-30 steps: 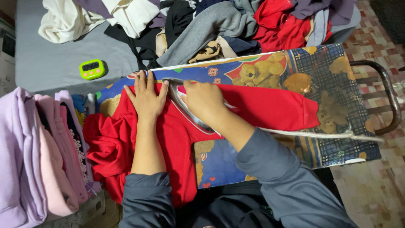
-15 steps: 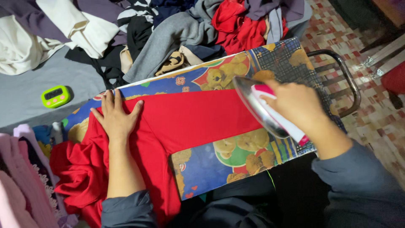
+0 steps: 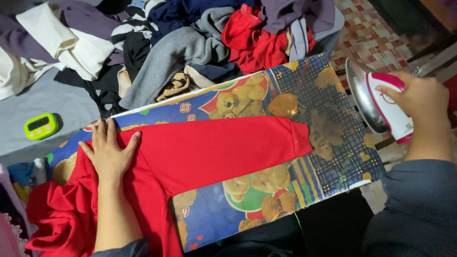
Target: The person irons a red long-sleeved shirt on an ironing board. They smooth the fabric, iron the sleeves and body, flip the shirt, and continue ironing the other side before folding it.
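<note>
While my left hand [image 3: 108, 153] presses flat on the red garment [image 3: 190, 157], my right hand [image 3: 421, 101] grips the iron [image 3: 381, 102].
The sleeve lies along the ironing board [image 3: 333, 143]; the iron hangs tilted past the board's right end, so it could slip and burn. Behind the board, heaped clothes [image 3: 190, 43]; left, a green timer [image 3: 41, 126]; right, tiled floor [image 3: 376, 28].

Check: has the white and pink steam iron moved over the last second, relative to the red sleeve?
Yes. The white and pink steam iron, gripped by the right hand, went from the red sleeve near the left hand rightward, past the cuff and the patterned ironing board.
</note>
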